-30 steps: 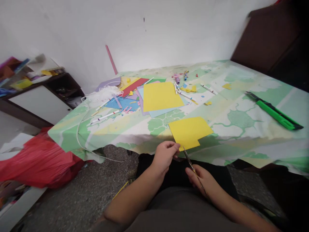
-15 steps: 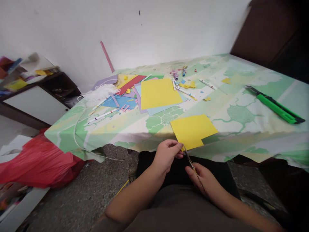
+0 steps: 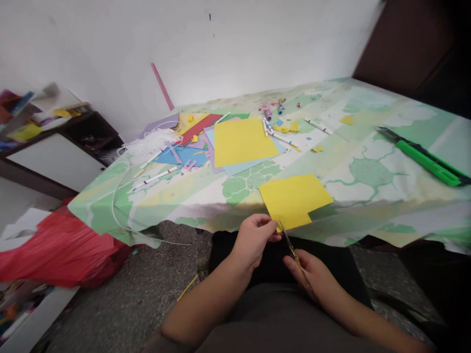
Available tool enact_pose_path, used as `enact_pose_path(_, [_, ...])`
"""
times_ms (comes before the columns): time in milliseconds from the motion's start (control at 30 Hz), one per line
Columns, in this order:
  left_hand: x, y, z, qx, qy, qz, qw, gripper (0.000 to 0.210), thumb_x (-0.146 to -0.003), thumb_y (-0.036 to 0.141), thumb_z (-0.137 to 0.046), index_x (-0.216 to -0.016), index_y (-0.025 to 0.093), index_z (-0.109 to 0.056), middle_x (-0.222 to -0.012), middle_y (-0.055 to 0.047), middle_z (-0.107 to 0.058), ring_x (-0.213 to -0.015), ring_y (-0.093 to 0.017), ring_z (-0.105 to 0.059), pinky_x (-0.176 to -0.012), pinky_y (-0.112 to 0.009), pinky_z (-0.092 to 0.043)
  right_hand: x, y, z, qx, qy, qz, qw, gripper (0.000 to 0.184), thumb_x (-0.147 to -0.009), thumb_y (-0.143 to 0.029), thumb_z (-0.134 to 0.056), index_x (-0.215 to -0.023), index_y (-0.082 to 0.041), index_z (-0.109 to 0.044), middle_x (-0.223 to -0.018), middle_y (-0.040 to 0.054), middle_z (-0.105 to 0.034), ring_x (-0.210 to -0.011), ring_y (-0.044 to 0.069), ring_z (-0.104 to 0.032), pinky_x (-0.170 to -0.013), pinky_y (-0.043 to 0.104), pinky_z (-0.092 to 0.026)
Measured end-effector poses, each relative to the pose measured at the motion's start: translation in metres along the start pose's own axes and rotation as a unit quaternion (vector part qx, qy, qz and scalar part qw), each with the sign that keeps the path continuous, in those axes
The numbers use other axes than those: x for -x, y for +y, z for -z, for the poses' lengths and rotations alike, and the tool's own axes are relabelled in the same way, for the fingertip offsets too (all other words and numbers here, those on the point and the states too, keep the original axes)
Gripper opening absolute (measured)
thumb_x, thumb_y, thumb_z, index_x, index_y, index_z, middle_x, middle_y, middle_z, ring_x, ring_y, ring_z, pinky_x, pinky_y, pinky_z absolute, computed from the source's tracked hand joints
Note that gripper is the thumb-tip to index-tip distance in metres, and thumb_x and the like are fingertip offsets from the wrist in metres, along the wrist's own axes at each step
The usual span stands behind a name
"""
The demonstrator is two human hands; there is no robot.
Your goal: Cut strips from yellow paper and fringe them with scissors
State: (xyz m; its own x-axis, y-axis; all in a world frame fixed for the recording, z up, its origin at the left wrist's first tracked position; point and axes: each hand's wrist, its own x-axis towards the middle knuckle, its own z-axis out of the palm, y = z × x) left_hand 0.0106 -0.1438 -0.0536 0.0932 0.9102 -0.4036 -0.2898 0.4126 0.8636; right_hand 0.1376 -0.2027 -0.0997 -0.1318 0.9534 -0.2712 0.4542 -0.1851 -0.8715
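My left hand (image 3: 255,239) pinches the near left corner of a yellow sheet of paper (image 3: 294,198), which has a notch cut out of its near right corner. The sheet spreads over the table's front edge. In my right hand (image 3: 308,269) is a pair of scissors (image 3: 290,245), closed in by my fingers, so the handles are partly hidden. The blades point up and away and meet the sheet's near edge, just right of my left fingertips.
A larger yellow sheet (image 3: 243,142) lies on coloured papers farther back. Around it are markers (image 3: 281,136), scraps and a tangle of white string (image 3: 156,139). A green box cutter (image 3: 427,159) rests at the right. A red plastic bag (image 3: 69,250) is at lower left.
Both hands stay nearly in place, with the scissors still at the sheet's near edge. The view has shifted very slightly; nothing was let go or picked up.
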Motion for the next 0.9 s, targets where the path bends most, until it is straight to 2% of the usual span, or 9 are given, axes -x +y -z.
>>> enact_pose_path(367, [0.0010,-0.0002,-0.0003,0.017,0.003,-0.002,1.000,0.013,-0.063,0.017,-0.064,-0.064,0.011,-0.053,-0.058,0.000,-0.059,-0.050,-0.007,-0.056,-0.054,-0.020,-0.048,-0.0019,-0.0018,-0.0006,0.004,0.001,-0.004,1.000,0.032,-0.073,-0.049,-0.044,-0.060,-0.019,-0.045,-0.056,-0.0002,-0.045,-0.053,0.012,-0.038,-0.050,0.026,-0.033])
enact_pose_path(567, [0.0014,-0.0007,0.0003,0.033,0.002,0.007,0.999,0.013,-0.061,0.015,-0.065,-0.064,0.011,-0.053,-0.057,0.000,-0.059,-0.051,-0.007,-0.056,-0.052,-0.020,-0.048,-0.0022,-0.0012,0.0005,0.002,-0.027,-0.019,0.999,0.031,-0.071,-0.049,-0.043,-0.061,-0.020,-0.041,-0.057,-0.0011,-0.041,-0.053,0.012,-0.036,-0.050,0.026,-0.031])
enact_pose_path(900, [-0.0025,-0.0008,0.0004,0.047,-0.003,0.011,0.999,0.014,-0.060,0.016,-0.066,-0.063,0.012,-0.053,-0.056,0.001,-0.058,-0.050,-0.007,-0.056,-0.053,-0.020,-0.048,-0.0035,0.0010,0.0007,-0.009,-0.034,-0.035,0.999,0.031,-0.071,-0.050,-0.043,-0.063,-0.020,-0.041,-0.058,-0.0019,-0.039,-0.054,0.012,-0.035,-0.050,0.026,-0.030])
